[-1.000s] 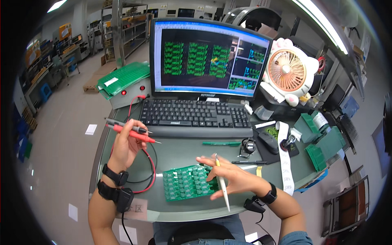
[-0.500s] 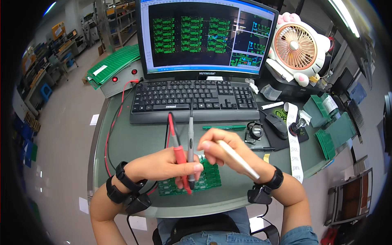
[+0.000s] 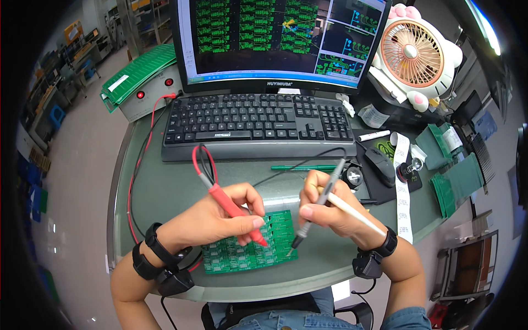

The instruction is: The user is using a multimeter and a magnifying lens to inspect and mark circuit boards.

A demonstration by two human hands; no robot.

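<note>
A green circuit board panel (image 3: 281,235) lies flat on the desk below my hands. My left hand (image 3: 201,223) is closed round a red test probe (image 3: 224,200), its tip pointing down at the board's right half. In my right hand (image 3: 341,204) is a grey test probe (image 3: 333,181) with a black lower end, its fine tip at the board's right edge; I cannot tell whether either tip touches. A slim white stick (image 3: 360,215) also rests in the right hand, slanting back toward the wrist. Part of the board is hidden under my left hand.
Beyond the hands stand a black keyboard (image 3: 242,118) and a monitor (image 3: 258,66) with green board layouts. At left, green boards (image 3: 140,77) lie on a metal box (image 3: 146,104). On the right are a mouse (image 3: 379,165), a paper strip (image 3: 403,192), more boards (image 3: 443,190) and a fan (image 3: 412,50).
The grey probe has gone from my left hand to my right, which now holds it beside the white stick. My hands have moved apart, and the red probe's tip has shifted right over the board.
</note>
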